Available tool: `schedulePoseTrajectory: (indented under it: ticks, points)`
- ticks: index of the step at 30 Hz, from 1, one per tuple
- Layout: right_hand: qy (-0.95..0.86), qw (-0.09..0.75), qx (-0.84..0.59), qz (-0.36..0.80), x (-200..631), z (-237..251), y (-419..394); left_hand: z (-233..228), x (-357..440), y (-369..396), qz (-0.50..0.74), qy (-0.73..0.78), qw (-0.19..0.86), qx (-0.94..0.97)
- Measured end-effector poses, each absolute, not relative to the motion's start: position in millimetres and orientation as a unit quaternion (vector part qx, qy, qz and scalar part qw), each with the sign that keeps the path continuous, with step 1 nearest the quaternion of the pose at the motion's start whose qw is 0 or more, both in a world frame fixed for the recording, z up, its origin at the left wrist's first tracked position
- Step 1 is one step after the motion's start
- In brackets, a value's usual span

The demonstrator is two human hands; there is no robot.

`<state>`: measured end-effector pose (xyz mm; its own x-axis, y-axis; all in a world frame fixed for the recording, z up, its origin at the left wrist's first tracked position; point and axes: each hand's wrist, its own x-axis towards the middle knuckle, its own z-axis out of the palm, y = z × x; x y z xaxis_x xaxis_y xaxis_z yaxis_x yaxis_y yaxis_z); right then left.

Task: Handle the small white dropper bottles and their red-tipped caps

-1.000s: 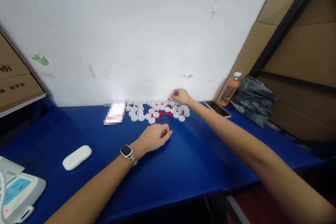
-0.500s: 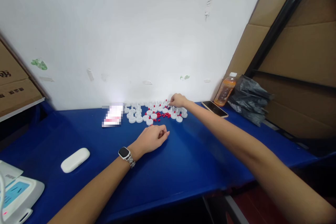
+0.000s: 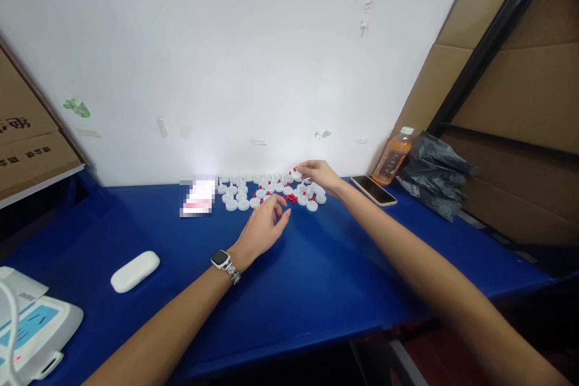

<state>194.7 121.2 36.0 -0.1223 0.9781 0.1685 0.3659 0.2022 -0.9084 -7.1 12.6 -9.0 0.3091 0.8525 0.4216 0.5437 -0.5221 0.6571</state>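
Two hands are seen over the blue table (image 3: pixel 316 265). The left hand (image 3: pixel 262 226), a watch (image 3: pixel 220 259) on its wrist, is raised just short of the white caps (image 3: pixel 239 202), its fingers spread loosely and closed on nothing. The right hand (image 3: pixel 319 174) is stretched to the far end of the group, fingertips drawn together at one cap; whether that cap is actually pinched cannot be told.

The caps — roughly thirty, an exact count not being possible at this size — lie flat in a band whose long axis runs left to right along the foot of the wall. Loose red pieces (image 3: pixel 291 198) are gathered in one small heap at the band's near edge — too small to count.

Also recorded: one phone (image 3: pixel 374 189), one bottle (image 3: pixel 392 157), one black bag (image 3: pixel 434 175), one white case (image 3: pixel 134 271).
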Motion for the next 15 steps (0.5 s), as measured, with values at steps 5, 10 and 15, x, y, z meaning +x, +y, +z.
schedulePoseTrajectory:
  ticks: [5, 10, 15]
  points:
    - [-0.53, 0.484, -0.4, 0.57, 176.8, 25.6, 69.5, -10.4, 6.5, 25.9, 0.482, 0.457, 0.19, 0.723]
    - [-0.538, 0.478, -0.405, 0.564, 161.4, 20.2, 49.5, -7.5, 8.0, 27.4, 0.48, 0.435, 0.185, 0.739]
    - [-0.706, 0.481, -0.408, 0.321, 165.0, 28.6, 45.2, -0.4, 1.3, 27.0, 0.461, 0.436, 0.193, 0.748]
